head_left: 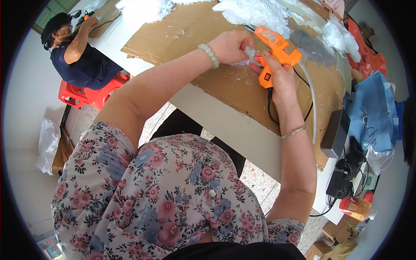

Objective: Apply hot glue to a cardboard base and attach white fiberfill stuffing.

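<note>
Orange plastic makes up the hot glue gun, whose handle is grasped in the right hand above a brown cardboard sheet, with a long translucent glue stick trailing from its rear end. Just beside the gun, the left hand pinches a small, wispy white piece at its fingertips, also above the cardboard. White fringed material lies heaped beyond the gun, toward the table's far side.
</note>
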The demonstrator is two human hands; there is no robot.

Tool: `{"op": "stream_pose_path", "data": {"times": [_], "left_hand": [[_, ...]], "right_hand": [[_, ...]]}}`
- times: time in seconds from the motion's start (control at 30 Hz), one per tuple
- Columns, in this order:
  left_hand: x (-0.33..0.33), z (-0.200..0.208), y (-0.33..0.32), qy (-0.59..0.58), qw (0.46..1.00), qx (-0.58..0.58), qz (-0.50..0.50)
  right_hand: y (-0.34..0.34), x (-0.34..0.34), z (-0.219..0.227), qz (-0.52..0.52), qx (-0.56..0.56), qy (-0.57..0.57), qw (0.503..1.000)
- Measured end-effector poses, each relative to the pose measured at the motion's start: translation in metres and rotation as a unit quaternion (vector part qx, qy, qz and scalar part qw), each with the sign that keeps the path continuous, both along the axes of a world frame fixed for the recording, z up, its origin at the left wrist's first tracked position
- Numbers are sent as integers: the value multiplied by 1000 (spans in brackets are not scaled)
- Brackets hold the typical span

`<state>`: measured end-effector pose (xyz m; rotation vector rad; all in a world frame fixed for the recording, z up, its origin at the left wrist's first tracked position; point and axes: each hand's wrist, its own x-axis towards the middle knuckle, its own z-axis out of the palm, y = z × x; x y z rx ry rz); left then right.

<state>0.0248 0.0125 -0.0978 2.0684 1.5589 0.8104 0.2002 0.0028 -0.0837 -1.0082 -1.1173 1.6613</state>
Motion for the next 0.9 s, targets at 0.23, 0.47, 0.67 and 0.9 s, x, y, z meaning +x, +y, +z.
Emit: {"op": "stream_pose_path", "data": {"times": [0.23, 0.47, 0.67, 0.9], "left_hand": [[-27, -11, 10, -447, 865, -211, 87], [-36, 1, -13, -331, 942, -55, 19], [-17, 14, -43, 30, 986, 96, -132], [-3, 5, -39, 133, 947, 214, -198]], "right_hand": [[-1, 8, 0, -19, -8, 6, 1000], [-10, 21, 9, -61, 53, -24, 996], [-18, 31, 6, -24, 53, -12, 998], [-28, 57, 20, 13, 38, -37, 998]]}}
